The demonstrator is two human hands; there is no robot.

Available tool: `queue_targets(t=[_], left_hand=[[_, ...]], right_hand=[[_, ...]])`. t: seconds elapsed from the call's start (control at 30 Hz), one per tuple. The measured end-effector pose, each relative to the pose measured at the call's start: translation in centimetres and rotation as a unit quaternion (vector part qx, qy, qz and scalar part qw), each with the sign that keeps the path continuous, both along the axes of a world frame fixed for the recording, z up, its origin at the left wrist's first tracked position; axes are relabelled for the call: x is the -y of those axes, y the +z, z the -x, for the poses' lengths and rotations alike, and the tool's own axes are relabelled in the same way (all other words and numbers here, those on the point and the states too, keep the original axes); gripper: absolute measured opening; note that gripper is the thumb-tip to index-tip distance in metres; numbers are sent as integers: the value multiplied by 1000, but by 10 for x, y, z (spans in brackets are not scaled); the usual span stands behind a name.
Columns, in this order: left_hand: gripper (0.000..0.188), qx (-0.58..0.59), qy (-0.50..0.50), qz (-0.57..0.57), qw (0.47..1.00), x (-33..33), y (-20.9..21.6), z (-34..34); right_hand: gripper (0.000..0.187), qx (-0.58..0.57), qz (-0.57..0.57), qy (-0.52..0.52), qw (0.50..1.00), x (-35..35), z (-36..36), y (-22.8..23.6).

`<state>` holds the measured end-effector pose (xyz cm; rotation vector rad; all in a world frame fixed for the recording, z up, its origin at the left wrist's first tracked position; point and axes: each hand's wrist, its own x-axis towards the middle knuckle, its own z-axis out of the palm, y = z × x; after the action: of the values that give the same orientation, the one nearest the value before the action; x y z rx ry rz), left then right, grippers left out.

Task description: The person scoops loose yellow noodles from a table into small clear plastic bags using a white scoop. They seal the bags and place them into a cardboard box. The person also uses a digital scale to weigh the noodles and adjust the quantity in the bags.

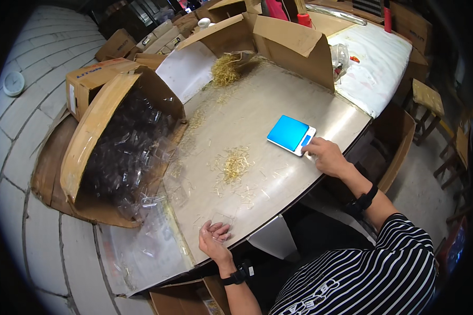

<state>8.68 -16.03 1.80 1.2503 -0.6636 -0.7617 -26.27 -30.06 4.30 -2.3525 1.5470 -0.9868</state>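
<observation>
A small digital scale (288, 133) with a bright blue top and white rim lies on the right part of the worktable. My right hand (326, 156) is at its near right corner, fingers closed on the edge beside the small display. Lower down, by the table's front edge, my left hand (215, 239) is palm up with curled fingers around a clear plastic box (224, 219), whose outline is faint. Between the hands and farther in lies a loose heap of thin gold-coloured pieces (236, 164), with strays around it.
On the left, a tipped cardboard box (97, 136) spills many clear plastic boxes (123, 152) onto the table. A bigger gold pile (225, 71) sits at the back, before upright cardboard walls (294, 44). A white padded surface (376, 63) adjoins at right; stools (427, 100) stand beyond.
</observation>
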Motion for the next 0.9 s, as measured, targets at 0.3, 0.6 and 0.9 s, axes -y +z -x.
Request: queue_targets(t=[0.3,0.6,0.9], left_hand=[[48,28,17,-40,999,0,0,0],[49,52,38,-75,995,7,-2,-2],[41,99,-92,-65,989,-9,-2,-28]], right_hand=[[82,-111,14,-116,987,32,-33,-7],[87,8,-44,-121,992,34,18,13],[92,88,-61,-399,911,50,179,27]])
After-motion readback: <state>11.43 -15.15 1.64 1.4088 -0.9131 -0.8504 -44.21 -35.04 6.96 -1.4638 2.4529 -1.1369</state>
